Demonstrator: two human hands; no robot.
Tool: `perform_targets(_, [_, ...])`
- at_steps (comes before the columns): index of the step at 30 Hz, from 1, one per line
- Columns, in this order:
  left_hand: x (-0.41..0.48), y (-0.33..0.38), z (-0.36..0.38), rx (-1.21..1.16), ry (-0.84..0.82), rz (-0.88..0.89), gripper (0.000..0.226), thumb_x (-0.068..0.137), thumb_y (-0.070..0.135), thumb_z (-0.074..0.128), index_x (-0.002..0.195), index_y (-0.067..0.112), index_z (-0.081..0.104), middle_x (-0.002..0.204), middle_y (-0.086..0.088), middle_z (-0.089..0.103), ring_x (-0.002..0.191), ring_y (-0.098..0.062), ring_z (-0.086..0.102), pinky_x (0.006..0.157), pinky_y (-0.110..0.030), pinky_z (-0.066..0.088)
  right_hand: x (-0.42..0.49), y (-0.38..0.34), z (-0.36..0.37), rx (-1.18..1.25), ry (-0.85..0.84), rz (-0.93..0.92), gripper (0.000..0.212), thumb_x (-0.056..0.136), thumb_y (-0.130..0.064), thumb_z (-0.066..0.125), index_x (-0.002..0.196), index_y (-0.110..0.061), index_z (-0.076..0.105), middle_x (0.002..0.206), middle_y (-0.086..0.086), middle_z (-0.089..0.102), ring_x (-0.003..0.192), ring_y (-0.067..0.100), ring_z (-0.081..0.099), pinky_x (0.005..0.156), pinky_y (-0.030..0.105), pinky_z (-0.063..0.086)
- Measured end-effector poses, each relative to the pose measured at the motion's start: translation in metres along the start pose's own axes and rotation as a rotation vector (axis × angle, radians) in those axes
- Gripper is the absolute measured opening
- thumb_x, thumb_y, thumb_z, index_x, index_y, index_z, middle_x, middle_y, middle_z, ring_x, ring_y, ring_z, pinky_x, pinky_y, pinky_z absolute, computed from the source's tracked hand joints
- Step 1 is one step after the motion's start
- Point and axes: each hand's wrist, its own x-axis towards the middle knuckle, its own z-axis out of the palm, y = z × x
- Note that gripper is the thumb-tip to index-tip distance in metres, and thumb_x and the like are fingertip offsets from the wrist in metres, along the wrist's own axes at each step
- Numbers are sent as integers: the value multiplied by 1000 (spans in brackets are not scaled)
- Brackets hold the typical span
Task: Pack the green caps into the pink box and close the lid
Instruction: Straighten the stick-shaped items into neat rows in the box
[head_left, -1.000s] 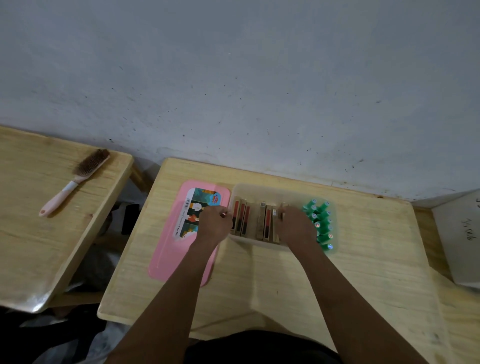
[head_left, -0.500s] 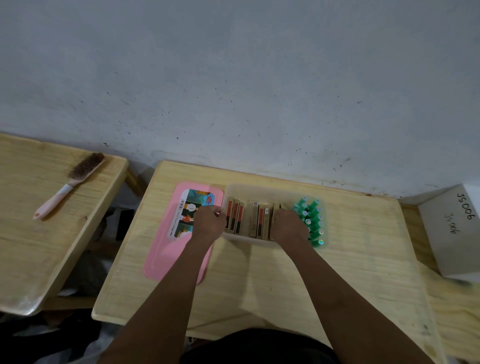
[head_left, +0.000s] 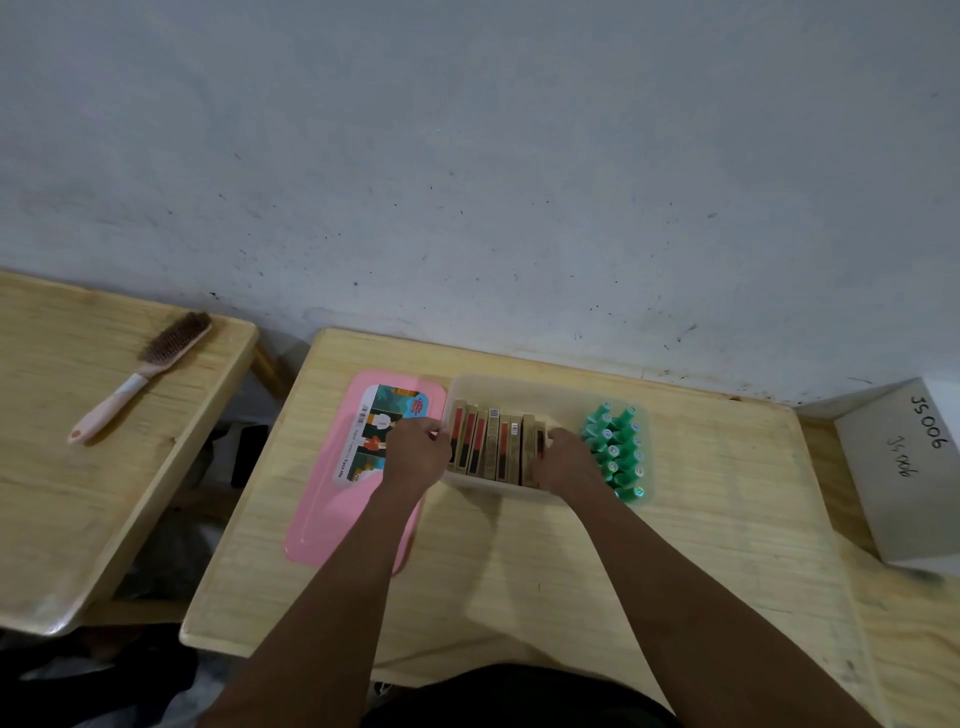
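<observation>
While the pink lid (head_left: 332, 514) lay aside, the left hand (head_left: 415, 454) and right hand (head_left: 563, 462) were pressed against the upright packets (head_left: 493, 444), apparently to hold them tight together. Whether anything was gripped could not be told; green caps (head_left: 615, 452) were stacked at the box's (head_left: 519, 387) right end.

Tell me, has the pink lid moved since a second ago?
No. The pink lid still lies flat beside the box, left of it, same spot on the table.

green caps (head_left: 614, 451) upright in box (head_left: 524, 388), lid (head_left: 337, 519) off

Green caps (head_left: 615, 451); pink lid (head_left: 332, 512) with a multicoloured label; translucent whitish box (head_left: 524, 387).
</observation>
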Motion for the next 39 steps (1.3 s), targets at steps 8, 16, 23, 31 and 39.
perform_targets(8, [1,0,0,3,-9,-7,32,93,19,54,121,6,63,121,-14,66,113,-24,61,98,-31,46,0,0,-3,51,7,58,12,83,-13,61,82,-1,59,61,5,53,52,16,51,43,20,34])
perform_targets(16, [2,0,-1,2,-16,-20,32,93,17,54,122,5,62,120,-14,66,110,-25,63,98,-33,46,-18,-20,-19,54,84,-99,21,86,-37,62,81,-20,73,71,2,71,65,19,66,58,25,48])
perform_targets(23, [2,0,-2,-12,-15,-10,32,93,19,54,120,5,63,121,-14,66,114,-24,60,100,-33,45,-11,-42,-16,-395,77,-419,24,78,-33,59,99,-28,70,93,-5,66,82,18,63,67,30,49])
perform_targets(31, [0,2,-2,-16,-4,-23,32,93,19,55,121,6,62,122,-14,66,113,-24,61,99,-33,46,7,-52,-2,-767,79,-728,22,91,-24,55,108,-19,67,105,1,58,94,22,56,62,33,40])
perform_targets(39, [1,2,-3,-6,-25,-24,32,93,18,55,123,7,61,120,-13,66,107,-23,63,92,-29,48,2,-46,1,-261,74,-278,20,87,-41,52,97,-28,63,96,-3,68,84,19,64,71,31,50])
